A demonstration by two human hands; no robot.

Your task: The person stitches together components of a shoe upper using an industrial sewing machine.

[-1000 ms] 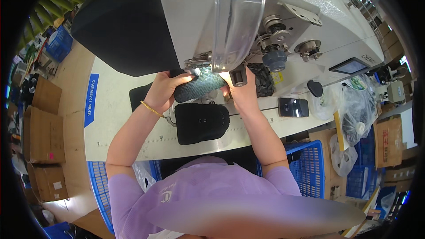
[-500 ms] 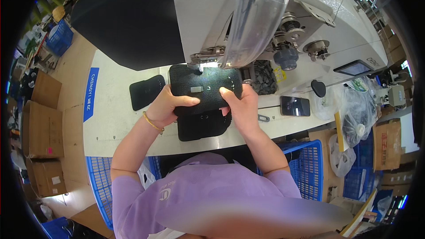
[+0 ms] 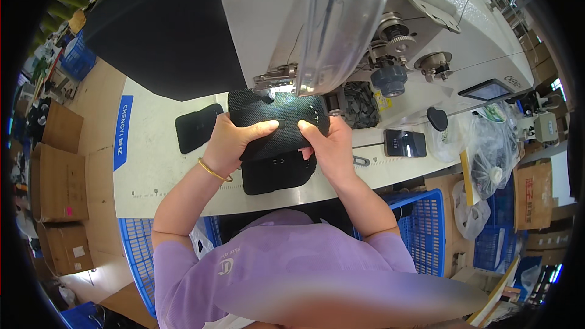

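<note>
A black mesh-textured fabric piece (image 3: 274,137) lies under the head of a sewing machine (image 3: 280,79), lit by its lamp. My left hand (image 3: 234,140) grips its left side, the thumb stretched across the top. On the other side my right hand (image 3: 329,143) pinches the edge, thumb on top and fingers beneath. A small dark rectangular tab (image 3: 281,123) shows between the two thumb tips. White marks run along the piece's right end. Nearer to me, partly covered, is a second black piece (image 3: 277,176). Another black piece (image 3: 198,128) lies left of my left hand.
Right of the machine head, a bin of small dark scraps (image 3: 361,106) sits by the bed. A phone (image 3: 405,144) and plastic bags (image 3: 490,158) are farther right. Blue baskets (image 3: 426,231) stand below the table's front edge. Cardboard boxes (image 3: 58,180) are stacked at left.
My left thumb has slid right and slightly up toward the right thumb. The light-grey tag seen before no longer shows; a small dark tab appears there. The view has shifted slightly.
</note>
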